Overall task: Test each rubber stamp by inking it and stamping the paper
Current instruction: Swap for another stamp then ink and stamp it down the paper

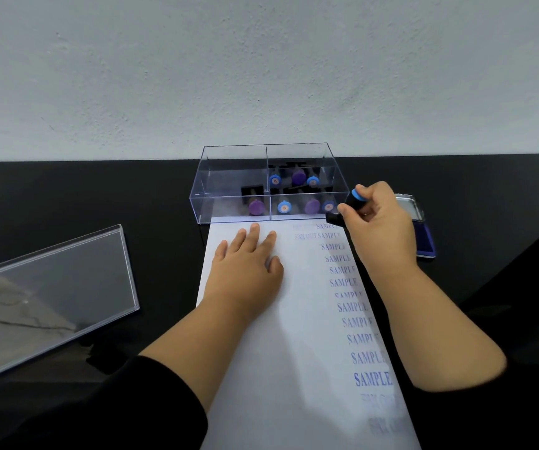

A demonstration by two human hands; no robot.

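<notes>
A white sheet of paper (297,336) lies lengthwise on the black table, with a column of blue "SAMPLE" prints down its right side. My left hand (245,264) rests flat on the sheet's upper left part, fingers straight. My right hand (378,219) grips a black rubber stamp with a blue cap (354,198), tilted, its base just above the paper's top right corner. An open blue ink pad (424,235) sits right of that hand, partly hidden by it.
A clear plastic box (229,177) with dividers stands at the paper's far end and holds several stamps with purple and blue caps. Its clear lid (50,287) lies at the left. A pale wall rises behind the table.
</notes>
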